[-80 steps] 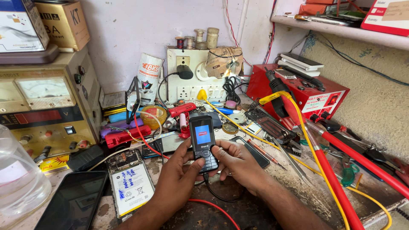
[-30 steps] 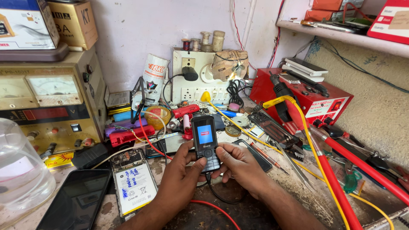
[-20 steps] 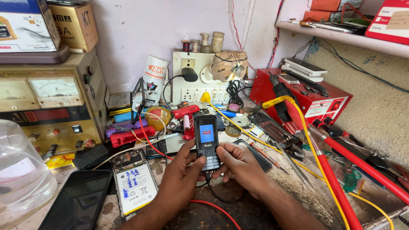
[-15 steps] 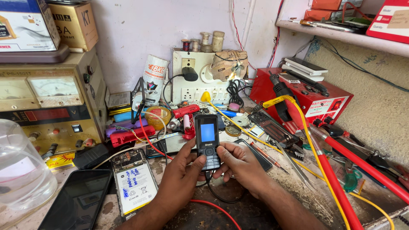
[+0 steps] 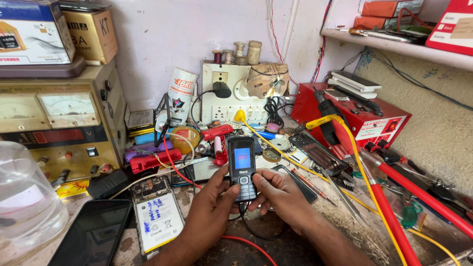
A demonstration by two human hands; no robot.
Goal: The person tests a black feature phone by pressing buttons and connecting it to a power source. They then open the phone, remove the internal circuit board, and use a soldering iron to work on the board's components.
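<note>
So the small black keypad phone (image 5: 242,167) is held upright over the middle of the tabletop (image 5: 340,216), near its front edge, with the blue screen lit, so powering on looks done. It's cradled from below by the left hand (image 5: 213,199) and the right hand (image 5: 282,193), fingers of both curled around the lower body and thumbs laid on the keypad. A thin black cable is seen hanging from its bottom end, so it's apparently still hooked up; key checking seems to be what's left.

Phone shell is glossy plastic with small rubbery keys. An opened smartphone (image 5: 156,214) with its white battery exposed is lying flat to the left, beside a dark glass screen panel (image 5: 93,239). The tabletop is rough, grimy, and littered with stiff red and yellow wires.
</note>
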